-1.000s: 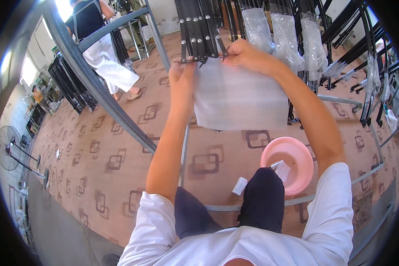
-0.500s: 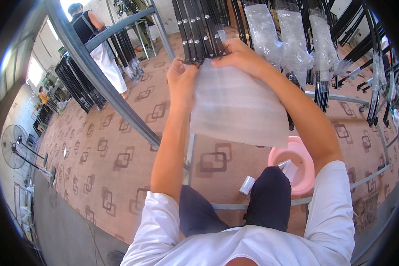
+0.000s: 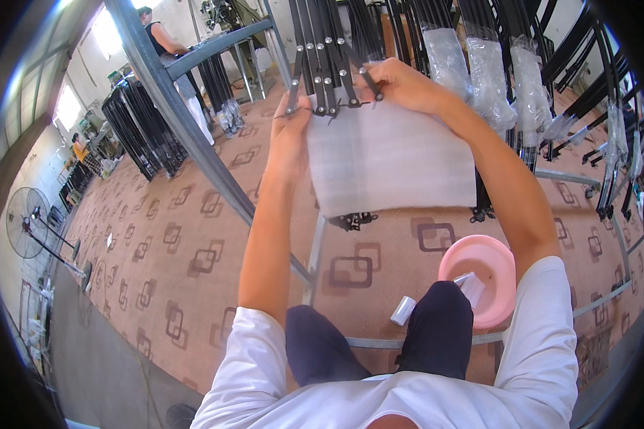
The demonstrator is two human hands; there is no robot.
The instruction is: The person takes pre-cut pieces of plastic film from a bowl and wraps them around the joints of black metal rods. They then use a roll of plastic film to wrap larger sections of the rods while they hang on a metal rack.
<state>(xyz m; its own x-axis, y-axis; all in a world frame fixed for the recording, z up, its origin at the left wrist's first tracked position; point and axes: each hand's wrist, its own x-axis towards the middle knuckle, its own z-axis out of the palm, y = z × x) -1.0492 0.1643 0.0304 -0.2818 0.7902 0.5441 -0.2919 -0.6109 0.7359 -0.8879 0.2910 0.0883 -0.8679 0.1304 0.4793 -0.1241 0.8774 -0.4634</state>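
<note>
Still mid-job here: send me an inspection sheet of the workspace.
Surface: patterned carpet under the work
Job's things: white sheet by the ends of riveted black bars
Clutter: white roll on the carpet, near a pink basin
Grips: left grip and right grip either side of the bar ends; exact hold partly hidden
Cables: possible thin cord, lower left, unclear
Surroundings: grey metal frame, fan, plastic sleeves, another person

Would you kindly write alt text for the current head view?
A person's left hand and right hand are at black riveted bars, a translucent white sheet just below. A pink basin stands on patterned carpet, plastic-wrapped rods nearby.
</note>
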